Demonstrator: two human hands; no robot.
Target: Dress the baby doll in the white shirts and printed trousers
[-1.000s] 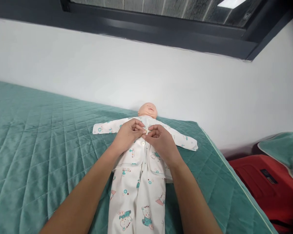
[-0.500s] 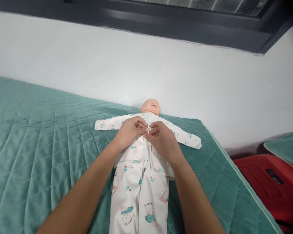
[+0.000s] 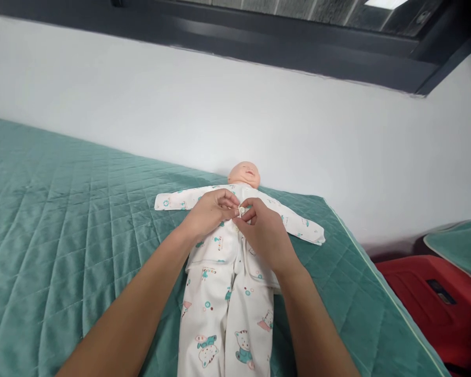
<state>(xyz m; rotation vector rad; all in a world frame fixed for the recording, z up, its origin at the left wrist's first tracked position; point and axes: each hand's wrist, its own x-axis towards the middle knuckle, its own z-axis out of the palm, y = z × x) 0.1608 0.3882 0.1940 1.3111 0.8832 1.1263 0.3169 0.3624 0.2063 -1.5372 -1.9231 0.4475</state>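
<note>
A baby doll (image 3: pixel 244 174) lies on its back, dressed in a white patterned top (image 3: pixel 215 246) and matching trousers (image 3: pixel 208 319), its sleeves spread to both sides. At the chest, my left hand (image 3: pixel 215 210) pinches a thin white tie (image 3: pixel 241 211) from the left. My right hand (image 3: pixel 264 230) has its thumb and index finger closed on the same tie from the right. The fingertips of both hands nearly meet around a small loop. Parts of the tie are hidden by the fingers.
A green quilted cover (image 3: pixel 82 209) lies under the doll, its piped edge running down the right. Behind is a white wall (image 3: pixel 180 110) below a dark window frame (image 3: pixel 259 39). A red plastic object (image 3: pixel 424 298) and more green fabric (image 3: pixel 463 248) are at the right.
The view has shifted slightly. Between the fingertips, the loop of the tie shows a little differently; both hands stay at the doll's chest.
</note>
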